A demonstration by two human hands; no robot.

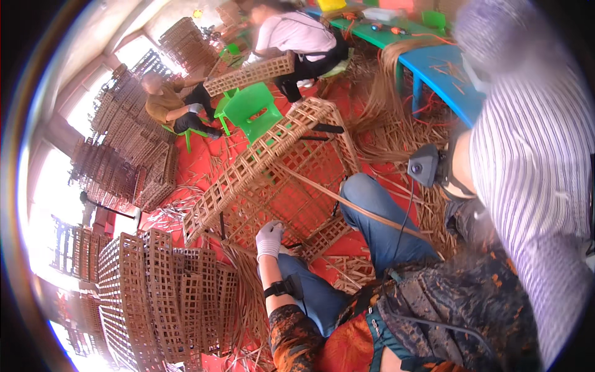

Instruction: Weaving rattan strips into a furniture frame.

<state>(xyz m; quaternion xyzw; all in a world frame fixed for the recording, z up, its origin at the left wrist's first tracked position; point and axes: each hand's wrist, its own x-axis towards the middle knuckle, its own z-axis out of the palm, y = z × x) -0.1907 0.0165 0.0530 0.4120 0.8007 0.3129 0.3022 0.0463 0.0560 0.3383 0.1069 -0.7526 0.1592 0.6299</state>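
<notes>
Right hand (533, 167) close, woven basket (257, 158) beyond

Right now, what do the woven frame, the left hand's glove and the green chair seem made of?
Woven frame: matte brown, perhaps rattan or synthetic imitation; thin strips interlace. Glove: pale, matte knit, likely; its cuff looks ribbed. Green chair: probably moulded plastic, smooth, evenly coloured, cut-out back.
</notes>
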